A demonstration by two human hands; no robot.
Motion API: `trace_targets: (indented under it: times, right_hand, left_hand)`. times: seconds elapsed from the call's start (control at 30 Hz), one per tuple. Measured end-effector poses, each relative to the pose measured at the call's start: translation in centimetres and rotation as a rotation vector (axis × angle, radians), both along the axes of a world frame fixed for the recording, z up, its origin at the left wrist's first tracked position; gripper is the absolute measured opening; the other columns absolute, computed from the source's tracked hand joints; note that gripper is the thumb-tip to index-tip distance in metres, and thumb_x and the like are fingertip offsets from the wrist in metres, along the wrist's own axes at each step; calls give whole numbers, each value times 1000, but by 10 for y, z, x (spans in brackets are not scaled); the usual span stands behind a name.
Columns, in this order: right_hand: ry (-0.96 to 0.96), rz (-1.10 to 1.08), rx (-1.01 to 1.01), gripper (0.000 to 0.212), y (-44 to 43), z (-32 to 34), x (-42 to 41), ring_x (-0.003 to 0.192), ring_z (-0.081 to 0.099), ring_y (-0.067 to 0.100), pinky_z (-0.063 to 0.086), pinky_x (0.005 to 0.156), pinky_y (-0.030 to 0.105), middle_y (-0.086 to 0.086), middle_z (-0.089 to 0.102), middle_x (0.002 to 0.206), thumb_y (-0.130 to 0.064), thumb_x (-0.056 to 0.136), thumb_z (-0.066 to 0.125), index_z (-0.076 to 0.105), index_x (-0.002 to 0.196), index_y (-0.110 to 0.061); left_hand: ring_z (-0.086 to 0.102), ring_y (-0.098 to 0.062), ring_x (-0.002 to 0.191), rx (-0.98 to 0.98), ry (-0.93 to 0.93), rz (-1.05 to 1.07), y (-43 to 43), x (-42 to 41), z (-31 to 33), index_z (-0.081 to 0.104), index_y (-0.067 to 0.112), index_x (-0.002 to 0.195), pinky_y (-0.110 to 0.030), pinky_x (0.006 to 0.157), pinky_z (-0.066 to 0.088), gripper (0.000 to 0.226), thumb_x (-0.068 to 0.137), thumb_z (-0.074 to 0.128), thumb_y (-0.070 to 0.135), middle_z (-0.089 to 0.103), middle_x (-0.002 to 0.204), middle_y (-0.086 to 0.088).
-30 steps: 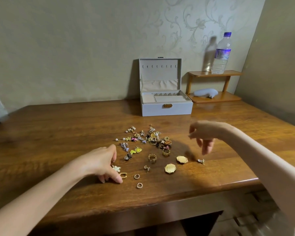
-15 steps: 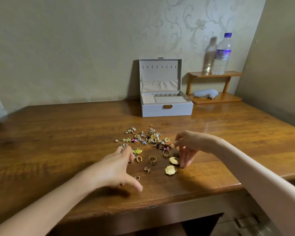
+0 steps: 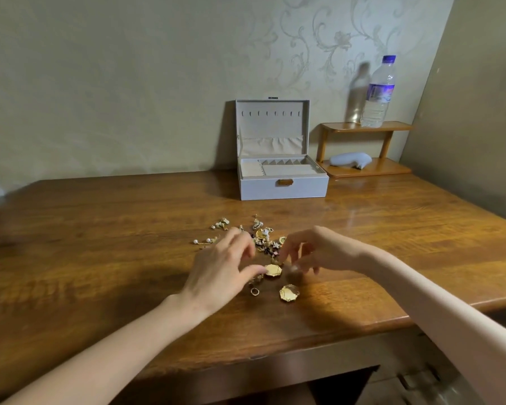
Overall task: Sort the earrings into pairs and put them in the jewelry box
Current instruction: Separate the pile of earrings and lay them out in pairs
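Observation:
Several small gold, pearl and coloured earrings (image 3: 262, 235) lie in a loose pile mid-table. My left hand (image 3: 225, 267) hovers over the pile's near side, its thumb tip touching the left edge of a round gold disc earring (image 3: 273, 270). My right hand (image 3: 316, 251) hangs just right of that disc with its fingers bent down; the fingertips are blurred and I see nothing held in them. A second gold disc earring (image 3: 289, 292) and a small hoop (image 3: 254, 291) lie nearer to me. The grey jewelry box (image 3: 284, 188) stands open at the back.
The wooden table (image 3: 100, 258) runs to a front edge close below the earrings. A small wooden shelf (image 3: 365, 171) at the back right carries a water bottle (image 3: 378, 92) and a pale grey object (image 3: 349, 160). Walls close off the back and right.
Both hands came together over the near side of the pile. The left hand moved right and away from me, the right hand moved left, and one gold disc shifted left to the left thumb.

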State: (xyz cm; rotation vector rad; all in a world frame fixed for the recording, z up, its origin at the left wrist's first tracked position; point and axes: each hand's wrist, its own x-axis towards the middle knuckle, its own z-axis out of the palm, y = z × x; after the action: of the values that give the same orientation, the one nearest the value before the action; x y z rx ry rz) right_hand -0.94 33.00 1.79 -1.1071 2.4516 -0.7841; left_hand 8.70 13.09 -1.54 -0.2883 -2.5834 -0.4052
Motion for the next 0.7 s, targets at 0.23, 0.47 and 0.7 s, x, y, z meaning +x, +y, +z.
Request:
trace_targets:
  times: [0.23,0.47,0.7]
  right_hand:
    - [258,39,55,34,-18,-16,-1,71,45,2,37,65,21,-13,48,83,-17,72,77,68,104,-20]
    - [330,68,24,17,-17,-23,-7,74,50,11,48,71,36,-4,53,88,-21,76,73,70,93,-22]
    - [259,82,-77,7,-16,-21,-9,74,53,7,43,66,17,-9,55,86,-17,81,67,66,87,-19]
  left_hand:
    - [39,-5,91,-169,-28,-313,18,-4,-17,65,25,99,-20,86,32,47,74,51,63,53,96,10]
    - [38,-6,90,-169,7,-318,19,-8,-19,67,23,91,-23,85,33,28,78,62,48,53,94,7]
    - [39,-5,87,-123,35,-308,22,-12,-22,67,21,86,-22,84,36,30,76,53,46,52,88,9]
